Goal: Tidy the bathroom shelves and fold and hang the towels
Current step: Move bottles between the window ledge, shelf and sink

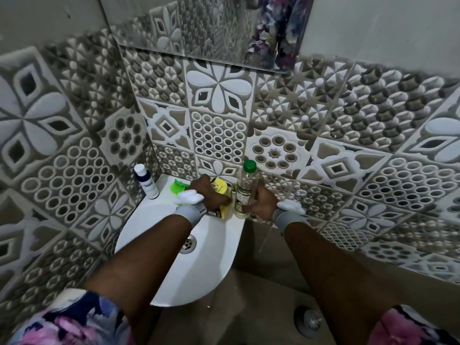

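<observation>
Both hands are busy on the back ledge of the sink (pixel 154 210). The right hand (pixel 261 204) has its fingers wrapped low round the clear green-capped bottle (pixel 245 188), steadying it upright. The left hand (pixel 209 192) has its fingers curled over the yellow packet (pixel 220 189) just beside it. Guessing they're lining stuff up against the wall.

Patterned grey tiles (pixel 348 115), mirror (pixel 199 28), white corner basin (pixel 199 282).

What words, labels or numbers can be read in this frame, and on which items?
Nothing here reads for certain.
On the small white bottle standing on the sink: a dark blue label with pale print, too blurred to read.
On the clear bottle held by the right hand: a white label with fine print, too small to read.
On the yellow pack held by the left hand: dark marks, blurred and partly hidden.
</observation>
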A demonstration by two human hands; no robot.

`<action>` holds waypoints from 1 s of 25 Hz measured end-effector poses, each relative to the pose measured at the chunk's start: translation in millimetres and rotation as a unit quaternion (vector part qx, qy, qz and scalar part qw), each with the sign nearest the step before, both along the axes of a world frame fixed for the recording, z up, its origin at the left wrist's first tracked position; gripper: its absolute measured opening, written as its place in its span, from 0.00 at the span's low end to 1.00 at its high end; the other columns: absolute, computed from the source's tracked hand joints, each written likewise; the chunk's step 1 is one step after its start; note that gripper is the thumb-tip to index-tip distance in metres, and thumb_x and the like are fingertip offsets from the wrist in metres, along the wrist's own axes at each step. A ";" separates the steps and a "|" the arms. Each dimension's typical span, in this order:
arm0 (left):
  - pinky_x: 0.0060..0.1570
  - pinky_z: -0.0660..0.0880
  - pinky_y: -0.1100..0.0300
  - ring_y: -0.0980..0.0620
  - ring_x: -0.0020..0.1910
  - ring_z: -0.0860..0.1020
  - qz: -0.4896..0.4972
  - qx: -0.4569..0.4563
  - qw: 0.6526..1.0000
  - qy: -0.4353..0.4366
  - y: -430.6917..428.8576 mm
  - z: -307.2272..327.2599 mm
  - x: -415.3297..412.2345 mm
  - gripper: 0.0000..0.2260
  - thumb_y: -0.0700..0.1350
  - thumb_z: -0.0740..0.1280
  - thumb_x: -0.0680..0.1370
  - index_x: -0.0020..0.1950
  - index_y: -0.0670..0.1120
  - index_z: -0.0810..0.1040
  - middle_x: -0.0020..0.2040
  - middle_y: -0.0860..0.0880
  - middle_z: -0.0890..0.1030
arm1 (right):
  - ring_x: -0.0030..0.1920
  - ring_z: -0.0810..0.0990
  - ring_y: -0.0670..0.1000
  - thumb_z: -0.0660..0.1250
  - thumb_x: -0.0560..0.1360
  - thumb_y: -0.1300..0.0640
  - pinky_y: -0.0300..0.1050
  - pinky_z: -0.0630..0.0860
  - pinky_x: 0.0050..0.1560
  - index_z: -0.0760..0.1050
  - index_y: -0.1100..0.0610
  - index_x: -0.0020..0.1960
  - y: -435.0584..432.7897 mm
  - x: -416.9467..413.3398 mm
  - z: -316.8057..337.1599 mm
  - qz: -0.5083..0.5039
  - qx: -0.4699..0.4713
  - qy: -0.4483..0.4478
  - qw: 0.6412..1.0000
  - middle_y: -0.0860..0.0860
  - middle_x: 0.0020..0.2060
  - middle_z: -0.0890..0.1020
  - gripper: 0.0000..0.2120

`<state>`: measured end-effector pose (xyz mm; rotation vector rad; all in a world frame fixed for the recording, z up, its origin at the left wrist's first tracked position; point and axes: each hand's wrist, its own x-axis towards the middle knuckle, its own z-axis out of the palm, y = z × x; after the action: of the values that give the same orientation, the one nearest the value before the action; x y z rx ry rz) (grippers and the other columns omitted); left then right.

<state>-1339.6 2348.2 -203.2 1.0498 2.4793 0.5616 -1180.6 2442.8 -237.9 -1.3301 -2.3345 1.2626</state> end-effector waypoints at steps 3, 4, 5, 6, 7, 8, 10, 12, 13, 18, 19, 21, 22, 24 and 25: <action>0.44 0.82 0.52 0.49 0.43 0.82 0.028 0.042 0.996 -0.071 -13.4 28.0 -7.9 0.30 0.58 0.78 0.51 0.47 0.47 0.76 0.45 0.46 0.83 | 0.57 0.77 0.58 0.78 0.65 0.60 0.55 0.79 0.43 0.66 0.57 0.67 -11.6 0.0 -4.3 -0.043 -0.025 0.024 0.998 0.53 0.58 0.76 0.35; 0.40 0.82 0.50 0.49 0.40 0.82 0.042 0.061 0.992 -0.100 -16.5 37.8 -10.9 0.29 0.56 0.78 0.49 0.44 0.46 0.77 0.42 0.46 0.84 | 0.56 0.77 0.59 0.77 0.66 0.62 0.52 0.79 0.36 0.65 0.57 0.68 -12.6 -2.0 -6.9 -0.048 -0.048 0.025 0.997 0.52 0.56 0.75 0.34; 0.39 0.82 0.49 0.49 0.39 0.83 0.056 0.078 0.988 -0.120 -20.9 46.3 -16.4 0.28 0.55 0.79 0.48 0.43 0.45 0.78 0.40 0.45 0.84 | 0.56 0.77 0.60 0.76 0.67 0.63 0.50 0.78 0.33 0.64 0.57 0.68 -13.1 -5.9 -9.1 -0.047 -0.062 0.026 0.997 0.52 0.57 0.75 0.34; 0.40 0.82 0.49 0.50 0.38 0.82 0.062 0.089 0.986 -0.126 -25.5 53.0 -20.7 0.27 0.53 0.80 0.50 0.44 0.44 0.79 0.39 0.45 0.83 | 0.57 0.77 0.60 0.75 0.67 0.64 0.51 0.78 0.36 0.64 0.58 0.69 -14.0 -10.4 -10.6 -0.050 -0.063 0.032 0.996 0.53 0.58 0.75 0.34; 0.41 0.82 0.50 0.50 0.38 0.82 0.061 0.094 0.986 -0.122 -30.8 57.9 -24.4 0.25 0.51 0.82 0.52 0.44 0.45 0.79 0.37 0.46 0.82 | 0.58 0.76 0.60 0.75 0.67 0.64 0.53 0.79 0.41 0.64 0.58 0.68 -14.7 -14.6 -12.9 -0.051 -0.053 0.033 0.997 0.54 0.59 0.75 0.34; 0.42 0.82 0.51 0.49 0.37 0.82 0.055 0.097 0.987 -0.115 -38.0 58.8 -31.8 0.24 0.51 0.82 0.55 0.46 0.46 0.78 0.37 0.47 0.82 | 0.60 0.76 0.60 0.76 0.66 0.65 0.54 0.78 0.46 0.65 0.58 0.68 -17.4 -20.2 -12.1 -0.054 -0.046 0.035 0.997 0.55 0.59 0.75 0.34; 0.40 0.82 0.49 0.46 0.37 0.83 0.044 0.100 0.987 -0.121 -53.2 58.2 -42.6 0.29 0.52 0.82 0.55 0.52 0.47 0.77 0.41 0.46 0.83 | 0.62 0.75 0.61 0.76 0.65 0.66 0.56 0.76 0.55 0.66 0.60 0.68 -21.2 -28.7 -14.9 -0.068 -0.039 0.042 0.996 0.57 0.60 0.76 0.34; 0.35 0.82 0.49 0.45 0.35 0.84 0.034 0.097 0.984 -0.146 -68.0 56.9 -50.2 0.34 0.52 0.82 0.54 0.56 0.45 0.76 0.41 0.45 0.84 | 0.63 0.74 0.60 0.76 0.66 0.66 0.55 0.75 0.57 0.66 0.61 0.68 -26.1 -33.5 -16.3 -0.090 -0.030 0.055 0.994 0.59 0.61 0.76 0.34; 0.35 0.82 0.50 0.46 0.36 0.84 0.027 0.099 0.985 -0.141 -72.8 55.4 -52.2 0.37 0.54 0.81 0.53 0.58 0.45 0.75 0.42 0.46 0.84 | 0.63 0.74 0.59 0.76 0.66 0.66 0.55 0.75 0.56 0.66 0.61 0.68 -29.4 -35.3 -16.8 -0.098 -0.035 0.057 0.993 0.58 0.62 0.76 0.34; 0.49 0.80 0.53 0.48 0.47 0.81 -0.013 0.087 0.994 -0.058 -84.3 54.5 -50.7 0.39 0.63 0.75 0.48 0.57 0.51 0.77 0.48 0.49 0.82 | 0.63 0.73 0.57 0.81 0.60 0.61 0.49 0.73 0.58 0.64 0.64 0.66 -41.5 -32.7 -22.9 -0.153 -0.042 0.049 0.986 0.58 0.60 0.75 0.41; 0.49 0.80 0.53 0.48 0.47 0.81 -0.022 0.084 0.995 -0.055 -85.5 53.8 -50.0 0.39 0.63 0.75 0.49 0.57 0.50 0.77 0.49 0.49 0.82 | 0.64 0.74 0.58 0.82 0.56 0.55 0.51 0.74 0.59 0.64 0.64 0.67 -32.8 -31.2 -38.8 -0.163 -0.049 0.034 0.985 0.59 0.62 0.74 0.46; 0.53 0.78 0.54 0.47 0.51 0.80 -0.040 0.069 0.996 -0.047 -88.4 48.4 -48.8 0.41 0.63 0.77 0.52 0.62 0.51 0.74 0.53 0.50 0.81 | 0.60 0.77 0.61 0.79 0.53 0.45 0.54 0.78 0.52 0.64 0.62 0.68 -34.3 -29.0 -42.8 -0.190 -0.060 -0.041 0.979 0.61 0.62 0.75 0.49; 0.55 0.77 0.54 0.47 0.54 0.79 -0.047 0.063 0.996 -0.042 -90.3 45.9 -46.5 0.42 0.62 0.78 0.54 0.65 0.51 0.72 0.56 0.50 0.80 | 0.54 0.80 0.61 0.78 0.59 0.47 0.53 0.79 0.46 0.66 0.62 0.67 -38.7 -27.8 -40.3 -0.187 -0.071 -0.085 0.976 0.62 0.60 0.77 0.42; 0.58 0.75 0.55 0.46 0.58 0.77 -0.053 0.061 0.996 -0.034 -95.6 37.3 -44.4 0.43 0.61 0.78 0.57 0.69 0.51 0.70 0.60 0.49 0.78 | 0.48 0.81 0.59 0.70 0.71 0.56 0.50 0.78 0.47 0.72 0.62 0.62 -67.7 -28.8 -3.7 -0.118 -0.094 -0.128 0.980 0.61 0.57 0.79 0.22; 0.57 0.74 0.56 0.46 0.58 0.77 -0.055 0.064 0.996 -0.030 -98.2 34.4 -42.9 0.43 0.61 0.78 0.57 0.69 0.51 0.69 0.61 0.48 0.78 | 0.47 0.80 0.58 0.67 0.74 0.60 0.49 0.76 0.50 0.75 0.61 0.58 -79.3 -33.1 4.9 -0.084 -0.113 -0.142 0.980 0.60 0.55 0.80 0.14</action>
<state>-1382.5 2250.0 -168.8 1.1907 2.3428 0.7152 -1213.7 2363.5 -233.1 -1.8509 -2.2409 1.3961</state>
